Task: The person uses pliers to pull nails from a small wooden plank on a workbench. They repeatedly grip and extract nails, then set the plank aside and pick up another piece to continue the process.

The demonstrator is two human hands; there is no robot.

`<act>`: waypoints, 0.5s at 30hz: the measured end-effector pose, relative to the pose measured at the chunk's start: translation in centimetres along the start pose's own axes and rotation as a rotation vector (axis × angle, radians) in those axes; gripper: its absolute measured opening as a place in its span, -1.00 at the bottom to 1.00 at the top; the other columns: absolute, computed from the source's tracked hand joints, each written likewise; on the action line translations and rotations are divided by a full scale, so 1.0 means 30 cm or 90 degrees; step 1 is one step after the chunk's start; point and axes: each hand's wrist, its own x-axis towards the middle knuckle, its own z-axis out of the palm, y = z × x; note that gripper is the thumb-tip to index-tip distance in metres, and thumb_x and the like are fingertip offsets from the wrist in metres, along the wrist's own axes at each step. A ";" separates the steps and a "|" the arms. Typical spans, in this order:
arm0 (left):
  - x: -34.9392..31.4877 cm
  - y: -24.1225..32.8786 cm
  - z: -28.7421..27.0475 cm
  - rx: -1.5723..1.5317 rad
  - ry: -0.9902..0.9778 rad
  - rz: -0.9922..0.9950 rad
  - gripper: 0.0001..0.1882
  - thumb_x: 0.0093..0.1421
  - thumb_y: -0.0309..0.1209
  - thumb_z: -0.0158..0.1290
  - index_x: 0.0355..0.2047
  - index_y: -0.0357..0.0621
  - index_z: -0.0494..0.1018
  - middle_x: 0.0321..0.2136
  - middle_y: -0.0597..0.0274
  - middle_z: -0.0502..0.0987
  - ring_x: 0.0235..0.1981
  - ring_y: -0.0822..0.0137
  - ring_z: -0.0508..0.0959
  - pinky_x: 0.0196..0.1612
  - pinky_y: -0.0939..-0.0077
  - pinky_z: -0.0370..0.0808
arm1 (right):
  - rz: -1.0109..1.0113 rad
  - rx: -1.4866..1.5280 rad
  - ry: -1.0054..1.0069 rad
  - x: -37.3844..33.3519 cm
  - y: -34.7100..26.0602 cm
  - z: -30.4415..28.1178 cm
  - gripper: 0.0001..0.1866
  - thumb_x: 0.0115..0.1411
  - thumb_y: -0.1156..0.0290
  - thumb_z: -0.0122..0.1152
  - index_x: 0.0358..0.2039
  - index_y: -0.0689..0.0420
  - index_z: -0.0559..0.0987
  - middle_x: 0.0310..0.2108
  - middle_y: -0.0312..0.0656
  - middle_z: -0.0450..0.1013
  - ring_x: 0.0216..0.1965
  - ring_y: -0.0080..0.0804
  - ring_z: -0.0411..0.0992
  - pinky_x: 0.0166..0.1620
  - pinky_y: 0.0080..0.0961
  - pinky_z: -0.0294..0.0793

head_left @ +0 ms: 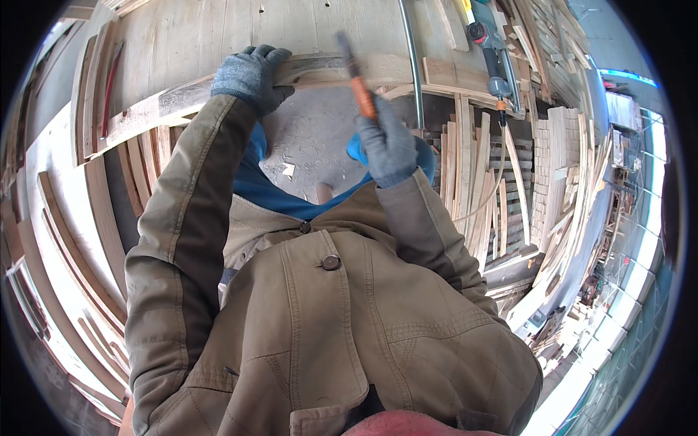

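My left hand (249, 78), in a grey work glove, grips a wooden plank (178, 100) along the near edge of the work surface. Its fingers lie over the top and the thumb is on the near side. My right hand (389, 145), gloved the same way, is closed round the orange handle of a hammer (362, 96). The tool points up and away, its dark head blurred above the plank. Whether the head touches anything I cannot tell.
A pale plywood sheet (218, 29) spreads beyond the plank. A metal pipe (412, 65) crosses at right, near a pneumatic nailer (496, 65) with a hose (488, 196). Wooden strips (471, 160) are stacked right; long boards (69, 247) lie left. A red pencil-like stick (111, 91) lies far left.
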 end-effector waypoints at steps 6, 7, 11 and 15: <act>0.006 0.004 0.000 -0.005 -0.010 -0.005 -0.24 0.13 0.04 0.36 0.31 0.12 0.44 0.23 0.16 0.53 0.23 0.06 0.54 0.29 0.17 0.50 | 0.026 -0.085 -0.038 -0.018 0.014 -0.029 -0.52 0.38 0.26 0.34 0.22 0.18 0.52 -0.27 0.04 0.65 -0.26 -0.14 0.67 -0.14 -0.31 0.65; 0.003 0.005 -0.001 -0.019 -0.012 -0.010 -0.24 0.13 0.04 0.36 0.30 0.12 0.45 0.22 0.16 0.53 0.23 0.06 0.54 0.29 0.17 0.50 | -0.035 -0.099 -0.009 -0.013 0.015 -0.026 -0.50 0.38 0.27 0.34 0.25 0.18 0.50 -0.28 0.04 0.65 -0.29 -0.13 0.67 -0.16 -0.31 0.65; -0.001 0.000 -0.004 -0.018 0.001 0.000 -0.25 0.13 0.02 0.36 0.29 0.12 0.46 0.21 0.16 0.54 0.23 0.05 0.54 0.29 0.17 0.50 | -0.015 -0.111 -0.021 -0.013 0.008 -0.017 -0.51 0.38 0.29 0.34 0.24 0.21 0.51 -0.20 0.07 0.65 -0.26 -0.12 0.67 -0.15 -0.30 0.66; 0.004 0.000 -0.006 -0.010 0.007 -0.015 -0.25 0.13 0.03 0.36 0.29 0.13 0.45 0.21 0.16 0.53 0.23 0.06 0.54 0.30 0.17 0.50 | 0.121 -0.164 -0.088 -0.009 0.007 -0.028 -0.51 0.38 0.30 0.33 0.24 0.25 0.52 -0.10 0.08 0.63 -0.17 -0.15 0.67 -0.11 -0.32 0.67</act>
